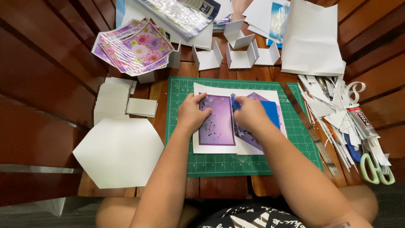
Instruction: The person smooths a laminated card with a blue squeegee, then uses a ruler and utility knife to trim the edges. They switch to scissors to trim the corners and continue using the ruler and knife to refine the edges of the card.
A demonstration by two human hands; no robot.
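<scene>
My left hand [193, 112] presses down on a purple patterned paper panel [217, 124] that lies on a white sheet [211, 147] on the green cutting mat [219, 162]. My right hand [251, 113] grips a flat blue plastic scraper [270, 110] and holds its edge against the right side of the purple panel. A second purple shape [253, 143] lies partly hidden under my right hand and forearm.
A white hexagon card [119, 152] and a stack of white cards [110, 101] lie left of the mat. Floral papers [135, 46] and folded white card pieces [240, 57] sit behind. A ruler [312, 131], paper scraps, glue tube [363, 120] and green scissors [375, 169] lie to the right.
</scene>
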